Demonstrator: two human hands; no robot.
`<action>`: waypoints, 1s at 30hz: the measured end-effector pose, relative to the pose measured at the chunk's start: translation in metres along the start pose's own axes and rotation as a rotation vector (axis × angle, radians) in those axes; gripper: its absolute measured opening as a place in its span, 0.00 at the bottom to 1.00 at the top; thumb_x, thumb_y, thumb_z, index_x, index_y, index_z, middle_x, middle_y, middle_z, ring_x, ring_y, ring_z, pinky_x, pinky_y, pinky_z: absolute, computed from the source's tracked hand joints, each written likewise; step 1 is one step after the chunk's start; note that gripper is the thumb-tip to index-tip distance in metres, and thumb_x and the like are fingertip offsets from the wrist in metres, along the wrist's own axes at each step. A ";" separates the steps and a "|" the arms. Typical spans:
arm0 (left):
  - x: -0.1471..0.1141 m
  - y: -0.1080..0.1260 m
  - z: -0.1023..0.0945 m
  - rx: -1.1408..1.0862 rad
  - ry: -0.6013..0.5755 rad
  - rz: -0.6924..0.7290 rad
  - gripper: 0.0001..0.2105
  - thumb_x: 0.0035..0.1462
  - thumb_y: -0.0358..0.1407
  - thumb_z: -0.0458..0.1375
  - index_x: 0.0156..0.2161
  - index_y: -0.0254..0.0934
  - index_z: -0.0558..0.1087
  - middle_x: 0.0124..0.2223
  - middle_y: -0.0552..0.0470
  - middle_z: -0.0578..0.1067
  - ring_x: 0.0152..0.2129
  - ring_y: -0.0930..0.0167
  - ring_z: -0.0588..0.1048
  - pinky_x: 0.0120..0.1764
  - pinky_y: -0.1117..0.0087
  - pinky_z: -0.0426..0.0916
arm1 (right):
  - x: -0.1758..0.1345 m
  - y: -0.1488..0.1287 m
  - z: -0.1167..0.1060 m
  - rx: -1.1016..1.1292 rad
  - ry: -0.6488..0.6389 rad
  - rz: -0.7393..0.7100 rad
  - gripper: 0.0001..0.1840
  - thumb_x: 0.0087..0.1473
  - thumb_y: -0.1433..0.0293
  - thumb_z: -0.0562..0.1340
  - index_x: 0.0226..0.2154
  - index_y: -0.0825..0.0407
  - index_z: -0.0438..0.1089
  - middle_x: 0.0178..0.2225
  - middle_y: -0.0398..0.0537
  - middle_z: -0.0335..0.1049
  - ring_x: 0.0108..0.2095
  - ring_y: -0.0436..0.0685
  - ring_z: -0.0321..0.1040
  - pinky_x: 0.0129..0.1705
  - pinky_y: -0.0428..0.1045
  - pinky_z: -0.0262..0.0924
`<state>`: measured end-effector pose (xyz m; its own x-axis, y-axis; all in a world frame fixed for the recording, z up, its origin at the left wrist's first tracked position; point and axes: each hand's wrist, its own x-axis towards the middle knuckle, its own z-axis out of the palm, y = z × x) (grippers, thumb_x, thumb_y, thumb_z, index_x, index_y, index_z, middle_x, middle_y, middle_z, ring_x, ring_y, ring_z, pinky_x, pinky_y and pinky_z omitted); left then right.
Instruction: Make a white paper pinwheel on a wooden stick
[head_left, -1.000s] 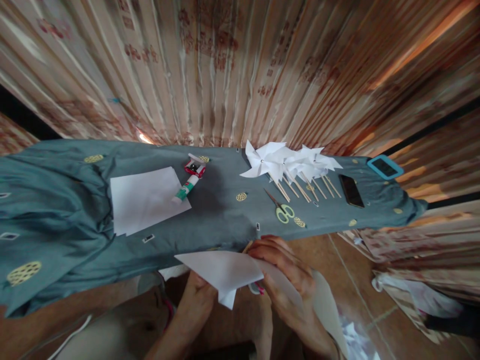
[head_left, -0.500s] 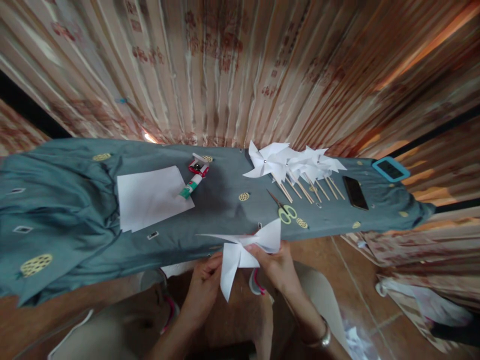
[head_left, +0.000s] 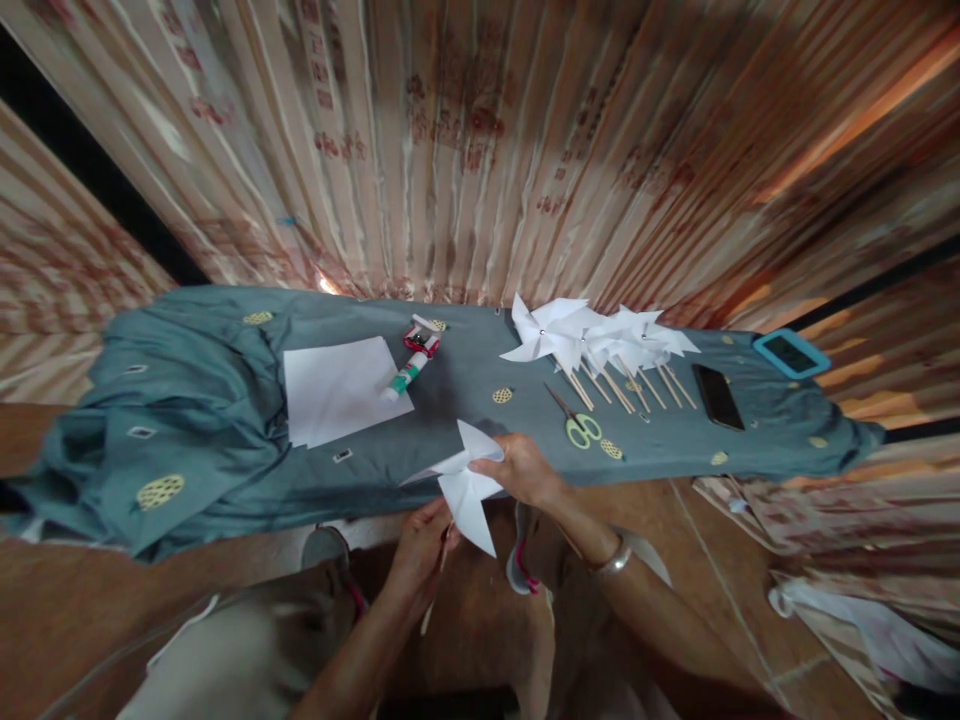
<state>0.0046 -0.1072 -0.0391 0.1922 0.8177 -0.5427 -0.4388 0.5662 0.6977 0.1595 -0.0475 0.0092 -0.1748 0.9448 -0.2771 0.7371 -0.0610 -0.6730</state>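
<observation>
A white paper pinwheel (head_left: 466,482) is held over the front edge of the cloth-covered table. My right hand (head_left: 525,470) grips it from the right, thumb pressed on the paper near its centre. Below and to the left, my left hand (head_left: 422,545) is closed around a thin wooden stick (head_left: 433,590), whose lower end points down toward the floor. The stick's upper end is hidden behind the paper, so whether it is joined to the pinwheel I cannot tell.
Several pinwheels on sticks (head_left: 600,335) lie at the back right. Green-handled scissors (head_left: 582,430), a phone (head_left: 718,396) and a blue-framed device (head_left: 792,354) are nearby. Left are white paper sheets (head_left: 337,390), a glue stick (head_left: 407,374) and a small red-and-white box (head_left: 422,338).
The pinwheel has turned and risen a little to the left, with my right hand moving along. The stick in my left hand now shows below it. The whole view has shifted slightly.
</observation>
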 end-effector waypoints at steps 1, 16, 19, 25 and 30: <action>0.000 0.000 0.000 -0.006 -0.001 0.002 0.15 0.35 0.44 0.66 0.17 0.34 0.69 0.14 0.61 0.58 0.14 0.81 0.51 0.20 0.76 0.44 | 0.004 -0.002 -0.002 -0.044 -0.048 0.001 0.09 0.50 0.68 0.62 0.23 0.55 0.72 0.19 0.39 0.62 0.24 0.49 0.61 0.24 0.42 0.49; 0.007 -0.005 -0.001 -0.139 -0.009 -0.084 0.18 0.29 0.43 0.69 0.19 0.34 0.67 0.14 0.62 0.58 0.13 0.83 0.52 0.18 0.79 0.44 | 0.046 -0.013 -0.015 -0.255 -0.323 -0.016 0.06 0.45 0.69 0.67 0.24 0.57 0.74 0.20 0.39 0.65 0.26 0.49 0.65 0.25 0.41 0.51; 0.006 -0.005 -0.001 -0.176 -0.006 -0.099 0.19 0.27 0.43 0.71 0.20 0.33 0.68 0.15 0.62 0.59 0.14 0.84 0.53 0.17 0.80 0.45 | 0.051 -0.014 -0.016 -0.296 -0.350 -0.012 0.08 0.44 0.68 0.67 0.25 0.57 0.74 0.22 0.41 0.67 0.27 0.50 0.65 0.24 0.41 0.51; 0.005 -0.001 0.002 -0.221 0.011 -0.120 0.20 0.24 0.41 0.72 0.20 0.31 0.70 0.14 0.62 0.60 0.13 0.84 0.54 0.16 0.81 0.46 | 0.054 -0.024 -0.020 -0.386 -0.389 0.005 0.09 0.45 0.67 0.68 0.29 0.57 0.75 0.27 0.44 0.73 0.29 0.51 0.68 0.25 0.41 0.53; 0.003 0.001 0.003 -0.243 0.027 -0.121 0.18 0.23 0.39 0.72 0.18 0.31 0.70 0.14 0.60 0.63 0.14 0.83 0.58 0.17 0.81 0.50 | 0.056 -0.033 -0.021 -0.448 -0.413 0.039 0.10 0.45 0.68 0.68 0.31 0.58 0.76 0.31 0.48 0.76 0.31 0.53 0.70 0.24 0.41 0.54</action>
<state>0.0075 -0.1040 -0.0380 0.2342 0.7408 -0.6295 -0.6127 0.6152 0.4961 0.1388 0.0137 0.0307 -0.3153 0.7363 -0.5988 0.9351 0.1332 -0.3285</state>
